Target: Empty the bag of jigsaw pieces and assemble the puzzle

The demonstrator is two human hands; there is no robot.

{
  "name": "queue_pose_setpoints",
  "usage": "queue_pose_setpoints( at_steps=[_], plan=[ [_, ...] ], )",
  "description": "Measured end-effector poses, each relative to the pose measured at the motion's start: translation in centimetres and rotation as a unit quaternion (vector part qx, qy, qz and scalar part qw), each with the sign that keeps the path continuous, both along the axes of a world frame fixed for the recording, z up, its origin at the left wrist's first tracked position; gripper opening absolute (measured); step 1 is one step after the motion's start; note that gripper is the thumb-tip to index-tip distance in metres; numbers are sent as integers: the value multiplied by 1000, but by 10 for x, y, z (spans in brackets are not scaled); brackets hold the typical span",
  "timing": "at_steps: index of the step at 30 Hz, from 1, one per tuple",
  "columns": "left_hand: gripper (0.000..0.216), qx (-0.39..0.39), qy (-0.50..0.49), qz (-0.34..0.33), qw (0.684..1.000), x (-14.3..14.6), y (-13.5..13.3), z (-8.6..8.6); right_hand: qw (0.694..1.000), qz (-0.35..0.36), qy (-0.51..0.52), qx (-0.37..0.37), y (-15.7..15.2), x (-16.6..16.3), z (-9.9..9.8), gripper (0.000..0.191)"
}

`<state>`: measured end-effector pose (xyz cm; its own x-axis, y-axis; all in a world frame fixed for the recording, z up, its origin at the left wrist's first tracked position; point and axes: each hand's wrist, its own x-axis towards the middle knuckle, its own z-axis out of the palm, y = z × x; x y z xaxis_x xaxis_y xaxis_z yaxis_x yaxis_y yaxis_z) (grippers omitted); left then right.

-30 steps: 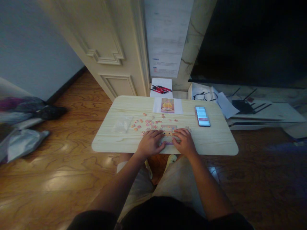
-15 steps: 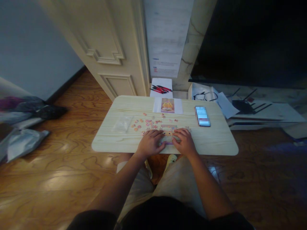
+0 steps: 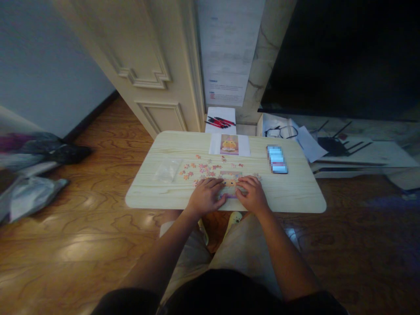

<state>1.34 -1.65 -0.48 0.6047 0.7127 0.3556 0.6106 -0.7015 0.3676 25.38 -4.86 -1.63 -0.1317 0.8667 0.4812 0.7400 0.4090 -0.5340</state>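
Note:
A small jigsaw puzzle (image 3: 230,183), partly put together, lies near the front edge of a pale wooden table (image 3: 295,192). My left hand (image 3: 205,195) rests on its left side with fingers curled down onto the pieces. Pressed against the puzzle's right side is my right hand (image 3: 253,193), fingers also bent. Several loose puzzle pieces (image 3: 203,167) are scattered just behind the hands. What the fingertips pinch, if anything, is hidden.
A reference picture card (image 3: 229,144) lies at the table's far edge, a phone (image 3: 277,159) at the right, a clear plastic bag (image 3: 167,169) at the left. Behind the table are red pens (image 3: 220,122), glasses (image 3: 280,131) and papers. Bags (image 3: 29,175) lie on the floor left.

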Motion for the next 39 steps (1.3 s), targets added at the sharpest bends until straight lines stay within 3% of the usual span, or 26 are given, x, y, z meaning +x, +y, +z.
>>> queue_pose_setpoints(
  at_steps=[39],
  plan=[
    [39,-2,1,2,1000,0,0,1,1000,0,-1,-2,0,0,0,18]
  ],
)
